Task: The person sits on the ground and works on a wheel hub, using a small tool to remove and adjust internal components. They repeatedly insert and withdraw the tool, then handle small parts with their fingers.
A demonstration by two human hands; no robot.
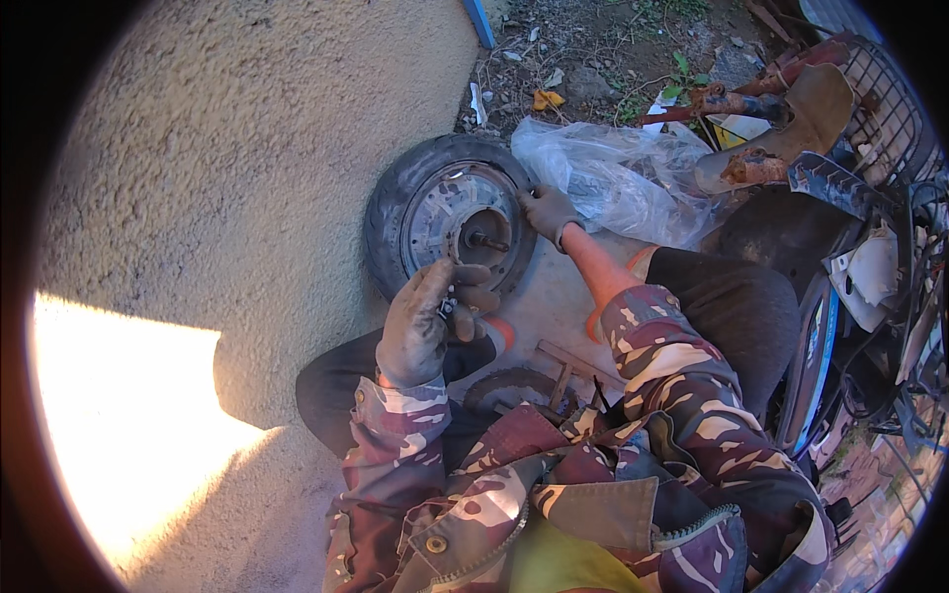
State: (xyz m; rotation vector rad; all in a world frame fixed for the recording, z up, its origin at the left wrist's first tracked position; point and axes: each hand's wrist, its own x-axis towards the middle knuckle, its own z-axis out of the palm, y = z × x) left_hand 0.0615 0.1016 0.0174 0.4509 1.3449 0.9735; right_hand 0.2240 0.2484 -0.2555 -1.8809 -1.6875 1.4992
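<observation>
A small scooter-type wheel (425, 212) with a black tyre and a dull metal hub leans by the wall in front of me, and a short axle (487, 241) sticks out of its round central opening. My right hand (554, 213), in a grey-brown work glove, is closed at the tyre's right edge, with its fingers on the rubber. My left hand (423, 324), gloved alike, is raised just in front of the wheel's lower part. Its fingers curl around small shiny metal pieces (447, 307), perhaps bolts; their exact kind is too small to tell.
A rough plastered wall (247, 148) rises at the left. Clear plastic sheeting (623, 178) lies right of the wheel. Scrap parts and a wire basket (880, 109) crowd the right side. Between my legs are a dark round part (514, 387) and a rusty metal bar (563, 381).
</observation>
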